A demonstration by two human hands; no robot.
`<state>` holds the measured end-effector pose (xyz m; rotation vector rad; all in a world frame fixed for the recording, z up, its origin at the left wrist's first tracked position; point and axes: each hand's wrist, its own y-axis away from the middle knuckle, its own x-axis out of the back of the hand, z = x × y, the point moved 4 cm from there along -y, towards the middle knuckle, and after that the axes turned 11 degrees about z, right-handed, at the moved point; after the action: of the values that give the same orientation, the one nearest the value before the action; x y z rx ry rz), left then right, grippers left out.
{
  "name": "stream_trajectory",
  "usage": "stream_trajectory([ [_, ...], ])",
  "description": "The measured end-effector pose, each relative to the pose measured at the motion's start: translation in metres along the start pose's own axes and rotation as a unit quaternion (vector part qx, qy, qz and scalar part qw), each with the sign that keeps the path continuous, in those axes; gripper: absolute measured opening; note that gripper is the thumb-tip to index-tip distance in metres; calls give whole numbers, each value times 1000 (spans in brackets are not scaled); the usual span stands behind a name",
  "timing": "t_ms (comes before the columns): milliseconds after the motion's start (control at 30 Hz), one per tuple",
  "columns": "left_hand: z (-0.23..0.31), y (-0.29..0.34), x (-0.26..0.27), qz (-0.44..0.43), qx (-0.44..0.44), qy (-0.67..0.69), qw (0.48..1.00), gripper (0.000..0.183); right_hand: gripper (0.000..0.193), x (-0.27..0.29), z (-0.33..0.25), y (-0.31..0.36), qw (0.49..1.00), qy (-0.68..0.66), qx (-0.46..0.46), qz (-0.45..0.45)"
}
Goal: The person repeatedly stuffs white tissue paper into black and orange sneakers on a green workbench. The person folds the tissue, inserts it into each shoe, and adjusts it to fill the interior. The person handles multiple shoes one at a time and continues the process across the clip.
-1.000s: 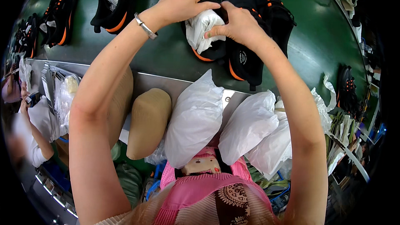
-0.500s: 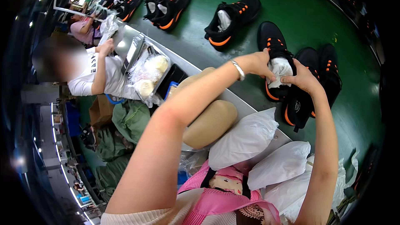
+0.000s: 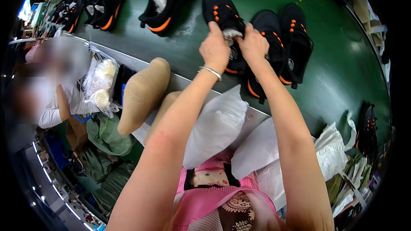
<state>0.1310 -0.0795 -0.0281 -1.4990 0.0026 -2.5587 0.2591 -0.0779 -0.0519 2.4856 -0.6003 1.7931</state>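
Both hands work at the opening of a black sneaker (image 3: 220,7) with orange lace loops, its toe turned away from me. My left hand (image 3: 215,49), with a silver bangle at the wrist, grips the shoe's left side. On the right side of the opening, my right hand (image 3: 255,46) holds the collar, its thumb bent inward by the white paper wad (image 3: 232,33). Only a little of that wad shows inside the shoe. Right beside it stand a second black sneaker (image 3: 267,25) and a third sneaker (image 3: 295,38), both pointing away.
Another paper-stuffed sneaker (image 3: 169,6) lies to the left on the green work surface (image 3: 338,55), with more pairs farther left. Along the near edge are tan foot-shaped forms (image 3: 143,94) and stuffed white bags (image 3: 218,124). A tray of bagged items (image 3: 102,81) stands near co-workers at left.
The white wad shows much less, now deeper in the shoe. My hands have drawn closer together around the opening. The whole view has shifted, so the shoes appear farther left.
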Motion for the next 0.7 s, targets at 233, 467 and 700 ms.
stream_trajectory([
  [233,-40,-42,2,-218,59,70,972,81,73,20,-30,-12,979,-148,136,-32],
  [467,-27,-39,-8,-99,26,-39,994,63,54,7,-29,-5,958,-198,181,104],
  [700,-20,-63,-3,-75,31,-82,993,47,41,8,-41,-20,991,-97,75,48],
])
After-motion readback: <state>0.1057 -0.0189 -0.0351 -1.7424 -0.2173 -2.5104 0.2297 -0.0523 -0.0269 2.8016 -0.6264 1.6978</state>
